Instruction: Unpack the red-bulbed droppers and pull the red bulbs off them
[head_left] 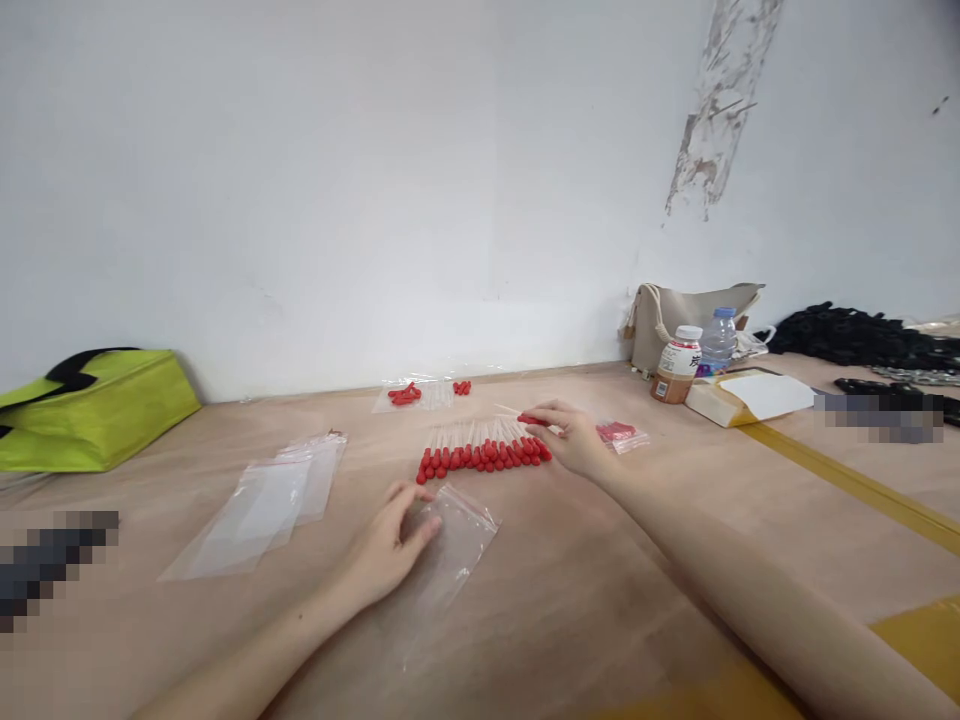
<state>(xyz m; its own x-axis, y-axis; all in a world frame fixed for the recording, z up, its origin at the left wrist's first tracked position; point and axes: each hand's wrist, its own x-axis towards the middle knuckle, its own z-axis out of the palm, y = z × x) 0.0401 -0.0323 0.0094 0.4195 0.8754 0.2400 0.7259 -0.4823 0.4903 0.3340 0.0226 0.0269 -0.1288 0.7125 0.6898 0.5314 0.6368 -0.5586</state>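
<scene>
A row of thin pale sticks with red tips (pixel 487 456) lies on the table, the red ends toward me. At the row's right end, my right hand (pixel 566 438) pinches a red-tipped stick (pixel 531 419) between thumb and fingers, its pale end pointing left. My left hand (pixel 394 540) is beside a clear zip bag (pixel 459 545), thumb and fingers apart, fingertips at the bag's upper left edge. Whether they touch the bag is hard to see. The bag looks flat, its zip strip at the upper right.
Flat clear zip bags (pixel 259 505) overlap at left. Behind the row lie a bag with red pieces (pixel 405 395) and more sticks; another red-filled packet (pixel 616 432) is right. A green bag (pixel 105 410), bottles (pixel 677 365), an open box (pixel 724 400) and black cords (pixel 855 335) stand farther out.
</scene>
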